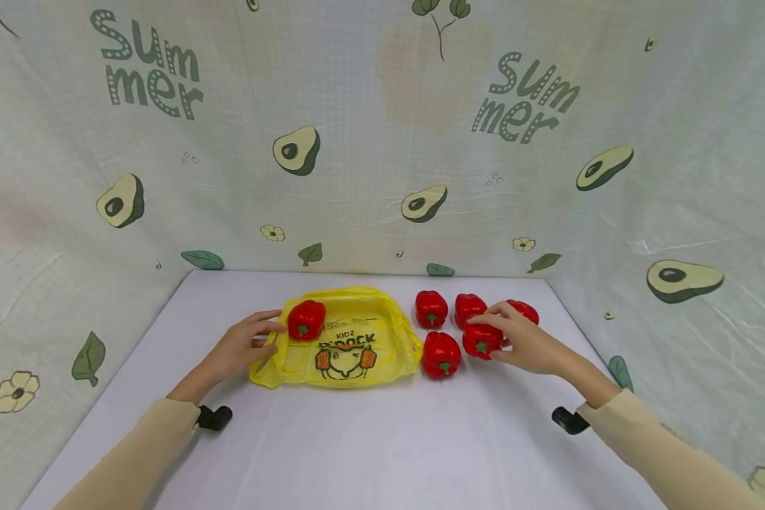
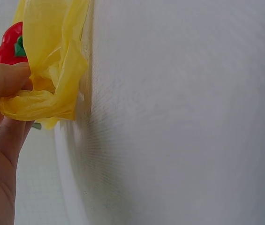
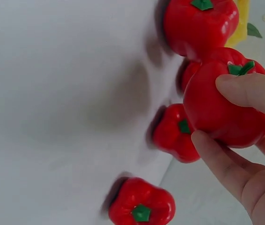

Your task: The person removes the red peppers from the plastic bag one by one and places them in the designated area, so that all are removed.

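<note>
A yellow plastic bag (image 1: 357, 340) with a printed cartoon face lies spread on the table, and one red bell pepper (image 1: 307, 320) sits on its left part. My left hand (image 1: 245, 345) is at the bag's left edge; in the left wrist view, thumb and fingers pinch the crumpled yellow plastic (image 2: 52, 101). On the other side, my right hand (image 1: 525, 340) grips a red bell pepper (image 1: 482, 341) with a green stem. The right wrist view shows this held pepper (image 3: 228, 105) between thumb and fingers, raised off the table surface.
Beside the bag's right edge stands a front bell pepper (image 1: 441, 355). Farther back are another pepper (image 1: 431, 309), one (image 1: 469, 309) partly behind the held one, and one (image 1: 524, 312) partly hidden by my hand. A printed cloth (image 1: 357, 99) encloses the white table (image 1: 370, 446).
</note>
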`<state>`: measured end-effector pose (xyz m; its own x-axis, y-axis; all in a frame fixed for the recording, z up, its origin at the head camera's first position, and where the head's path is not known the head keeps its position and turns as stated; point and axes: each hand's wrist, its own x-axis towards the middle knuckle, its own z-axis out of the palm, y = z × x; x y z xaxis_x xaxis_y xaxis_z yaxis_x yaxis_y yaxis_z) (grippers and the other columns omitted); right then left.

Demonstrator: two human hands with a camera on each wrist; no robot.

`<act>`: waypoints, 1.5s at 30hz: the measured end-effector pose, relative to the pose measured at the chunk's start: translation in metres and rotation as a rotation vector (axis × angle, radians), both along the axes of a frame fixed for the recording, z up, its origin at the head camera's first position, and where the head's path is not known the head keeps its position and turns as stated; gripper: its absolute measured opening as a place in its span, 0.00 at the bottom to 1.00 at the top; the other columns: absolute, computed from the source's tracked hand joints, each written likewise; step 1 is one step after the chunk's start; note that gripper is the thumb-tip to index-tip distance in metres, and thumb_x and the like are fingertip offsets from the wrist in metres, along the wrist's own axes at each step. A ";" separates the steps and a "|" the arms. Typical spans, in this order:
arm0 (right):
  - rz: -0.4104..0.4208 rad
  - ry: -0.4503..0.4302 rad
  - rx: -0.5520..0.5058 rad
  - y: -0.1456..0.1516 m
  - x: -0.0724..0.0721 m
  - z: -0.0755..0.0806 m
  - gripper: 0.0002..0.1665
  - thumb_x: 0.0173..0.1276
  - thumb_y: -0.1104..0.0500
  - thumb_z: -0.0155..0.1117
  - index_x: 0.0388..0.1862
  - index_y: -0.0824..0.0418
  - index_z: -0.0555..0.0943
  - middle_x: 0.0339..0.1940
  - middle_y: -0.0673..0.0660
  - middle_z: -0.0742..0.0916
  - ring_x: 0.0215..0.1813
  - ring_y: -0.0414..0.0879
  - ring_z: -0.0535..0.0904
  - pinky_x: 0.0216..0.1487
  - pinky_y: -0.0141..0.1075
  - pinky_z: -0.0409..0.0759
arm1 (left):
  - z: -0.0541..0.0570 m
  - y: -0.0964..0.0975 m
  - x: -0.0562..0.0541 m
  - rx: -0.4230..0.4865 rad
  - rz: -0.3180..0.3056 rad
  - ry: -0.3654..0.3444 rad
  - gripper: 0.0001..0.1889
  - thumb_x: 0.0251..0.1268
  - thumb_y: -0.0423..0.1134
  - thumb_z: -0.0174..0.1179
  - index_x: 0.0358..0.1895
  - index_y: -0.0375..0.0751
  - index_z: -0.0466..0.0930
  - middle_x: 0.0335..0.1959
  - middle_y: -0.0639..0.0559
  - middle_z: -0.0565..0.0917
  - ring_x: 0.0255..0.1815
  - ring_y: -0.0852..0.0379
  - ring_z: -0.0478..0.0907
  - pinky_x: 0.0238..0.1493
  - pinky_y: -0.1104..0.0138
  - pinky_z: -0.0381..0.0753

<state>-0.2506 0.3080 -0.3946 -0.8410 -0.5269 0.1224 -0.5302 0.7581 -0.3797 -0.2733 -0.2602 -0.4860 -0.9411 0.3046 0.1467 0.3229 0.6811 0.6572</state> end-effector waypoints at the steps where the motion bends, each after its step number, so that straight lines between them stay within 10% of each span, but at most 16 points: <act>1: 0.003 -0.002 -0.004 0.002 0.000 -0.002 0.39 0.60 0.70 0.80 0.71 0.56 0.80 0.62 0.61 0.78 0.61 0.58 0.78 0.47 0.44 0.93 | 0.000 0.000 0.000 0.001 -0.001 0.000 0.19 0.70 0.31 0.71 0.62 0.43 0.86 0.81 0.44 0.69 0.68 0.37 0.79 0.62 0.50 0.87; 45: 0.041 -0.054 -0.027 0.023 -0.006 -0.049 0.40 0.58 0.71 0.81 0.69 0.53 0.81 0.62 0.59 0.77 0.65 0.59 0.75 0.48 0.42 0.93 | 0.005 0.002 0.003 0.004 -0.010 0.011 0.19 0.69 0.30 0.71 0.62 0.41 0.86 0.80 0.43 0.69 0.68 0.36 0.79 0.62 0.50 0.87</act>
